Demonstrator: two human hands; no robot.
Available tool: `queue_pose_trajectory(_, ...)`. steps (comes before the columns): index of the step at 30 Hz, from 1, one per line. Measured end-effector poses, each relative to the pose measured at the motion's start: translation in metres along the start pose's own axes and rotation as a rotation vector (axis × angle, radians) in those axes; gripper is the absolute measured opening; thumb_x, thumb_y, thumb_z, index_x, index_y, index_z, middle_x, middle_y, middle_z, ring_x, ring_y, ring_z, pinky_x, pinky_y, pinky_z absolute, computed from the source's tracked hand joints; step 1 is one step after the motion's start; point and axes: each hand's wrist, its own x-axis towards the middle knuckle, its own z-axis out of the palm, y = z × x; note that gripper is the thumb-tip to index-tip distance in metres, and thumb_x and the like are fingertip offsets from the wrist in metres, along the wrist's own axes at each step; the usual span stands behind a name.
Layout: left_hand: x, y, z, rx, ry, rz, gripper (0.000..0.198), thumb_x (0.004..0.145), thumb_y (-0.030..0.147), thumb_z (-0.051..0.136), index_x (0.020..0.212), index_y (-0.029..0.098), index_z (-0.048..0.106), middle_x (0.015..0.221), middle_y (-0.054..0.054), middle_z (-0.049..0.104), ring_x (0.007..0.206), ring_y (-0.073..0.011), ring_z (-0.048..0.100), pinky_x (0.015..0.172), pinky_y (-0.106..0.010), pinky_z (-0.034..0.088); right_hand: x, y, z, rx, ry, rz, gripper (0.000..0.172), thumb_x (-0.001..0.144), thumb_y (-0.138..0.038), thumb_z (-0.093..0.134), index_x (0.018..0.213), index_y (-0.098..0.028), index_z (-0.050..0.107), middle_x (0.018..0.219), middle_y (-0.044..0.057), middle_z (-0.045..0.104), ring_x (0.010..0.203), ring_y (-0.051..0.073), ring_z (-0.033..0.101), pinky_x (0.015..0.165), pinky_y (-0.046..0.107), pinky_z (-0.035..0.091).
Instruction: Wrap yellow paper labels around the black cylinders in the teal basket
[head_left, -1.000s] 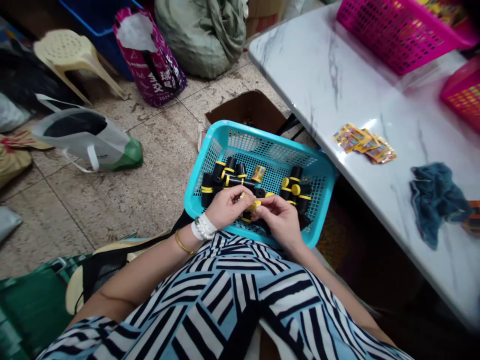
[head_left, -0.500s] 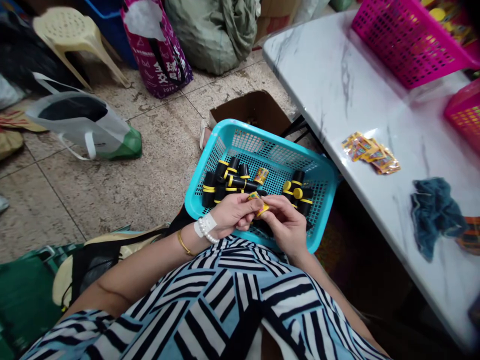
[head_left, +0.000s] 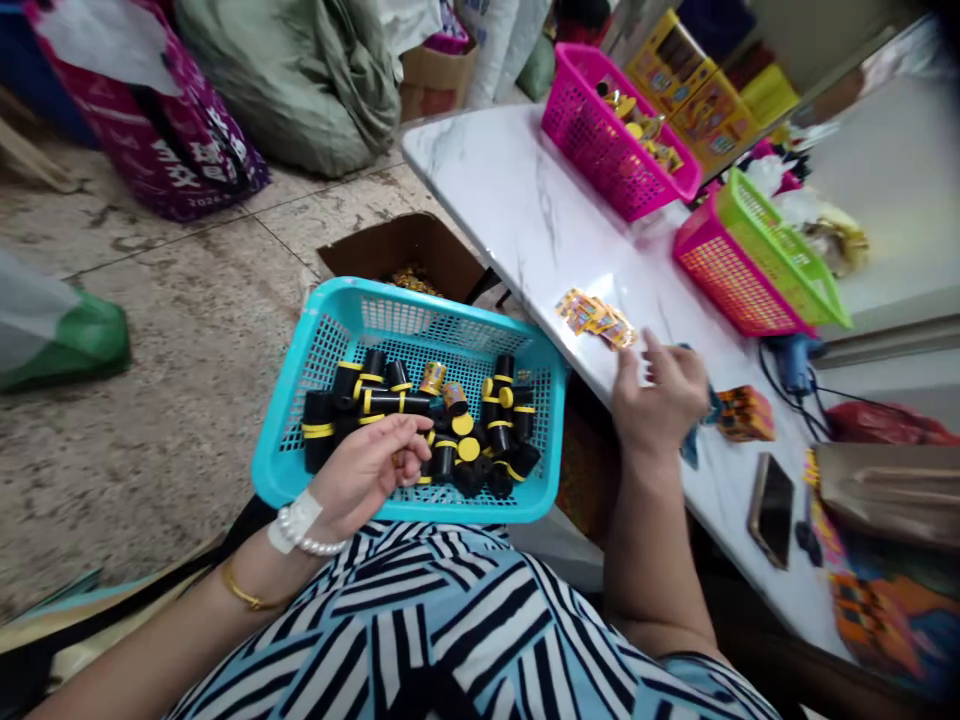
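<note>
Over the near left part of the turquoise basket [head_left: 409, 512], my left hand [head_left: 379, 465] hangs with its fingers loosely curled and nothing visible in them. Black cylinders with yellow caps [head_left: 444, 460] lie in the basket. Two more cylinders, one of them a labelled cylinder [head_left: 454, 398], carry yellow printed wraps. My right hand [head_left: 660, 395] is above the white table, fingers apart and somewhat blurred, just right of a fanned pile of yellow printed labels [head_left: 596, 317]. Behind this hand, a blue denim piece [head_left: 690, 445] is partly hidden.
Marble-patterned table [head_left: 517, 190] on the right bears a pink basket [head_left: 600, 150], a pink-and-green basket stack [head_left: 742, 265], a phone [head_left: 771, 508] and an orange patterned packet [head_left: 745, 413]. A cardboard box [head_left: 442, 250] stands on the floor behind the turquoise basket.
A yellow-wrapped cylinder held between both hands has left them; a second wrapped one now lies in the basket. My right hand has moved right to the labels, and the view has turned right.
</note>
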Motion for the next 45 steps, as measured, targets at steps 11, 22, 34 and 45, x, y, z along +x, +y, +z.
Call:
queue_pose_trajectory(11,-0.008,-0.002,0.003,0.091,0.007,0.066,0.031,0.077,0.037,0.077,0.093,0.011,0.068,0.069,-0.001,0.063,0.053,-0.006,0.052,0.051,-0.018,0.041,0.017,0.083,-0.014,-0.423,-0.2,0.287,0.029,0.073,-0.025,0.076,0.099,-0.013,0.079,0.067,0.012,0.061,0.075,0.029,0.059,0.068,0.041,0.039)
queue_pose_trajectory(22,-0.01,-0.002,-0.003,0.135,0.055,0.148,0.023,0.082,0.033,0.072,0.092,0.012,0.067,0.069,0.0,0.062,0.053,-0.0055,0.051,0.052,-0.018,0.04,-0.083,-0.096,0.005,0.123,-0.841,-0.604,0.016,0.087,-0.029,0.064,0.089,-0.017,0.074,0.075,0.009,0.063,0.075,0.024,0.051,0.073,0.038,0.043)
queue_pose_trajectory(34,-0.01,-0.004,0.0,0.169,0.059,0.172,0.027,0.081,0.037,0.073,0.092,0.013,0.066,0.068,0.001,0.062,0.053,-0.0058,0.05,0.052,-0.019,0.038,-0.067,-0.138,0.04,-0.039,-0.849,-0.697,0.017,0.094,-0.018,0.049,0.096,-0.015,0.066,0.088,0.011,0.063,0.085,0.026,0.048,0.074,0.036,0.033)
queue_pose_trajectory(45,-0.004,-0.004,0.001,0.152,0.061,0.139,0.03,0.079,0.037,0.075,0.092,0.013,0.065,0.068,0.0,0.061,0.054,-0.0058,0.049,0.051,-0.018,0.037,-0.064,-0.131,0.044,0.039,-0.834,-0.73,0.012,0.093,-0.022,0.051,0.095,-0.017,0.062,0.101,0.012,0.06,0.093,0.026,0.048,0.08,0.036,0.037)
